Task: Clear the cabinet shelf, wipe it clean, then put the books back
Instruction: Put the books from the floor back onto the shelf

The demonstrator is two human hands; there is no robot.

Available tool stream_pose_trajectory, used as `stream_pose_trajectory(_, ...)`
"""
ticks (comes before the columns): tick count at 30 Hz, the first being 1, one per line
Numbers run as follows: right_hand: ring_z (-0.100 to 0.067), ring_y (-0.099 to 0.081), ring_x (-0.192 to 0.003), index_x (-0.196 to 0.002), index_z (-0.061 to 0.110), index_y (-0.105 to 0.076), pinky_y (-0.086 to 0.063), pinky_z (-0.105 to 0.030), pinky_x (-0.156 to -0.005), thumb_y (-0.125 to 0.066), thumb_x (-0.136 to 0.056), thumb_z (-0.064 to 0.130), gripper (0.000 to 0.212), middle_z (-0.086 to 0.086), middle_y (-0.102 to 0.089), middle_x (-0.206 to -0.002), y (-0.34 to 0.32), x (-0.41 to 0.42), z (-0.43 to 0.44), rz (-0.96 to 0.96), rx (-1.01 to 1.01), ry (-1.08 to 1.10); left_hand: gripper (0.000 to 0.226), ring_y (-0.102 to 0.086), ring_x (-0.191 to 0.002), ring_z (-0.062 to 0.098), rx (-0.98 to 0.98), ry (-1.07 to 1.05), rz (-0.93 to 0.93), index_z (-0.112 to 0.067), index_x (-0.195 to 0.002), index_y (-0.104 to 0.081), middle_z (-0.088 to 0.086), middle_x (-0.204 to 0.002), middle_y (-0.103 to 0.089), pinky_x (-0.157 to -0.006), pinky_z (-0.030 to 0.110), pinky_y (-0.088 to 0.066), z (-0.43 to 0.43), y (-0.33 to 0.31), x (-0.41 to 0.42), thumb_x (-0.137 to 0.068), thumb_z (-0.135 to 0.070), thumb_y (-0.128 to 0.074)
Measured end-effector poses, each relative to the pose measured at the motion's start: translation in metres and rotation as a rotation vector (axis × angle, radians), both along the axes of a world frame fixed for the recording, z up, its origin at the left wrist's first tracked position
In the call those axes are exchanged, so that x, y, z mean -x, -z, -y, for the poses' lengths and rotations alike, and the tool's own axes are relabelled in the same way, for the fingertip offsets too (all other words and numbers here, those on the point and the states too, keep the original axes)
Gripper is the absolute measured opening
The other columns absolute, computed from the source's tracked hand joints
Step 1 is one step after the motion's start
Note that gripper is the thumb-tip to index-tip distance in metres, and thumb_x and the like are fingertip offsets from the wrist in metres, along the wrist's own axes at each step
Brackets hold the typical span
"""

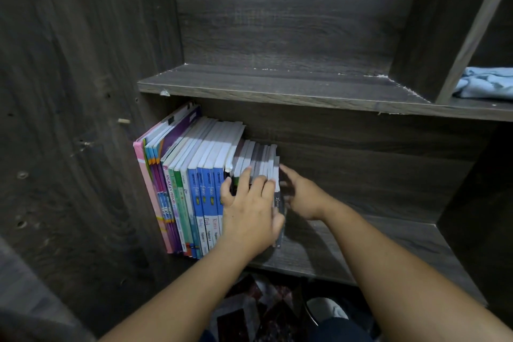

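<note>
1. Head view, the task's things: the books [194,189] stand in a row at the left end of the lower shelf [374,247]. They lean to the left against the side wall [83,147] of the cabinet. The right part of this shelf is bare.
2. Head view, the hands: the left hand [249,208] grips the small books [258,155] at the right end of the row. Its fingers are curled over their top edges and the thumb is pressed on the left side of the group. The right hand [304,194] is just beside the dark outer book [278,203], on its right face. It is blurred, so I cannot tell whether it lies flat or pinches.
3. Head view, other things: a blue cloth [485,83] lies crumpled in the upper right compartment, well apart from both hands.
4. My judgement of the step: the small group is being handled as one block. I cannot tell from this picture whether it goes out or in.
5. What could go wrong:
   - The group is many thin books, so the middle ones may slip down if the squeeze is weak.
   - The tall books lean only on the wall; if their right neighbours leave, they may fall to the right onto the bare shelf.
   - The dark outer book sits a little apart from the others and may drop over the front edge.
</note>
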State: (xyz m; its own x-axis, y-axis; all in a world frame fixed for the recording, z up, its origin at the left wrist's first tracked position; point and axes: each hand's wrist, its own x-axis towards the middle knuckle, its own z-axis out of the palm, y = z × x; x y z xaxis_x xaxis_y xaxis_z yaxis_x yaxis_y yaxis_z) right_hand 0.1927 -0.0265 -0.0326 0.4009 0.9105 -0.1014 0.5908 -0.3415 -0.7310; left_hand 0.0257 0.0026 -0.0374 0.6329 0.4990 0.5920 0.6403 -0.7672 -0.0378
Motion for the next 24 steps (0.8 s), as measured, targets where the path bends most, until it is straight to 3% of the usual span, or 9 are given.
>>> stream_pose_trajectory(3, -0.011, -0.044, -0.131, -0.153, 0.03, -0.02, -0.044, -0.034, -0.106, -0.058, -0.083, -0.007, 0.088, 0.004, -0.045, -0.138, -0.001, -0.003, 0.001, -0.044, -0.033, 0.003, 0.033, -0.056, -0.095, 0.021, 0.062, 0.001, 0.108, -0.022, -0.093, -0.054, -0.002, -0.097, -0.06, -0.081, 0.043, -0.031, 0.014, 0.002, -0.004, -0.075, -0.048, -0.064)
stream_pose_trajectory(5, -0.012, -0.045, -0.131, -0.152, 0.029, -0.024, -0.047, -0.036, -0.103, -0.054, -0.08, -0.011, 0.088, 0.003, -0.044, -0.141, 0.0, -0.003, 0.0, -0.065, -0.058, 0.014, 0.03, -0.054, -0.077, 0.018, 0.197, -0.024, 0.147, -0.021, -0.101, -0.048, -0.002, -0.093, -0.058, -0.072, 0.037, -0.035, 0.02, -0.004, -0.005, -0.083, -0.041, -0.062)
stream_pose_trajectory(6, -0.013, -0.046, -0.131, -0.151, 0.028, -0.027, -0.048, -0.037, -0.102, -0.051, -0.078, -0.013, 0.087, 0.004, -0.046, -0.139, 0.001, -0.001, 0.0, -0.077, -0.066, 0.016, 0.033, -0.053, -0.074, 0.017, 0.309, -0.039, 0.13, -0.02, -0.114, -0.041, -0.001, -0.097, -0.058, -0.069, 0.032, -0.036, 0.022, -0.008, -0.006, -0.089, -0.034, -0.058)
stream_pose_trajectory(8, -0.016, -0.049, -0.129, -0.15, 0.026, -0.032, -0.048, -0.038, -0.101, -0.047, -0.076, -0.012, 0.084, 0.0, -0.05, -0.14, 0.003, 0.001, -0.003, -0.077, -0.087, 0.01, 0.065, -0.053, -0.073, 0.018, 0.473, -0.062, 0.09, -0.02, -0.146, -0.011, 0.003, -0.103, -0.057, -0.062, 0.03, -0.037, 0.02, -0.013, -0.011, -0.095, -0.026, -0.051)
stream_pose_trajectory(11, -0.016, -0.049, -0.128, -0.149, 0.027, -0.033, -0.045, -0.036, -0.105, -0.05, -0.081, -0.008, 0.078, -0.001, -0.049, -0.143, 0.003, 0.004, -0.005, -0.095, -0.081, 0.007, 0.098, -0.047, -0.065, 0.015, 0.574, -0.105, 0.037, -0.03, -0.148, 0.023, 0.002, -0.082, -0.053, -0.056, 0.031, -0.038, 0.014, -0.02, -0.019, -0.093, -0.022, -0.057)
stream_pose_trajectory(14, -0.016, -0.045, -0.132, -0.149, 0.029, -0.033, -0.043, -0.038, -0.106, -0.052, -0.078, -0.004, 0.081, -0.001, -0.046, -0.145, 0.005, 0.005, -0.007, -0.13, -0.08, 0.005, 0.099, -0.044, -0.058, 0.014, 0.568, -0.117, -0.017, -0.032, -0.148, 0.025, 0.001, -0.07, -0.046, -0.055, 0.033, -0.043, 0.006, -0.023, -0.019, -0.094, -0.014, -0.056)
stream_pose_trajectory(18, -0.015, -0.047, -0.128, -0.15, 0.035, -0.027, -0.041, -0.033, -0.107, -0.056, -0.078, 0.003, 0.084, -0.001, -0.044, -0.147, 0.002, 0.012, -0.003, -0.125, -0.081, 0.005, 0.091, -0.05, -0.068, 0.02, 0.483, -0.12, -0.109, -0.031, -0.152, 0.015, 0.003, -0.075, -0.048, -0.06, 0.035, -0.047, 0.009, -0.036, -0.005, -0.094, -0.01, -0.053)
stream_pose_trajectory(21, -0.015, -0.02, -0.144, -0.15, 0.045, -0.013, -0.025, -0.029, -0.114, -0.063, -0.076, 0.014, 0.095, 0.005, -0.013, -0.159, 0.001, 0.022, 0.0, -0.063, -0.139, -0.067, 0.09, -0.051, -0.071, 0.021, 0.456, -0.113, -0.174, -0.032, -0.153, 0.007, 0.005, -0.079, -0.051, -0.058, 0.034, -0.043, 0.014, -0.057, 0.012, -0.092, -0.016, -0.057)
stream_pose_trajectory(24, -0.025, -0.011, -0.147, -0.146, 0.055, -0.01, -0.029, -0.028, -0.107, -0.064, -0.074, 0.018, 0.098, 0.0, 0.013, -0.162, -0.006, 0.034, -0.002, 0.053, -0.172, -0.07, 0.082, -0.054, -0.081, 0.024, 0.456, -0.12, -0.208, -0.031, -0.154, -0.003, 0.007, -0.092, -0.054, -0.062, 0.034, -0.043, 0.016, -0.081, 0.031, -0.092, -0.023, -0.056)
